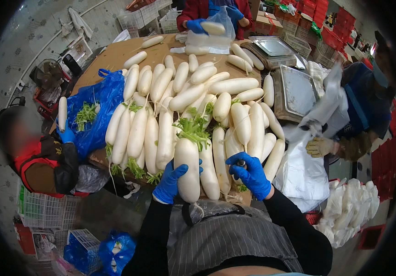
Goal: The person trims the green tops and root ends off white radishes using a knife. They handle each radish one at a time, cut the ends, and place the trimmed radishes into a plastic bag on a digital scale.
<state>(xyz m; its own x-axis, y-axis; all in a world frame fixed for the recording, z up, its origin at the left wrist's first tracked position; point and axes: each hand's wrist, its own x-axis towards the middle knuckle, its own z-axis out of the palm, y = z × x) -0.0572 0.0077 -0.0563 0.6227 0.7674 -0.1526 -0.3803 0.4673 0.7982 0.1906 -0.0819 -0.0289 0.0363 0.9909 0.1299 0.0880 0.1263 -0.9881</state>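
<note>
Prob. trimming step: L blue-gloved hand (170,184) has its grip wrapped round a thick white radish (188,172) w/ green leaves (193,130) at its far end, over near edge of brown cardboard-topped desk (111,54), R blue-gloved hand (252,175) grips a small dark handle (240,163) (blade unclear), so next cut needs steady L hold.

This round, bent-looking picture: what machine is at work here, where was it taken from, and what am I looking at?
No machine: these are a person's own hands, seen from a wide fisheye camera on their head, which bends straight edges. The left hand in a blue glove holds a thick white radish. The right hand in a blue glove grips a small dark object, too small to identify. More long white radishes are piled on the brown table.
</note>
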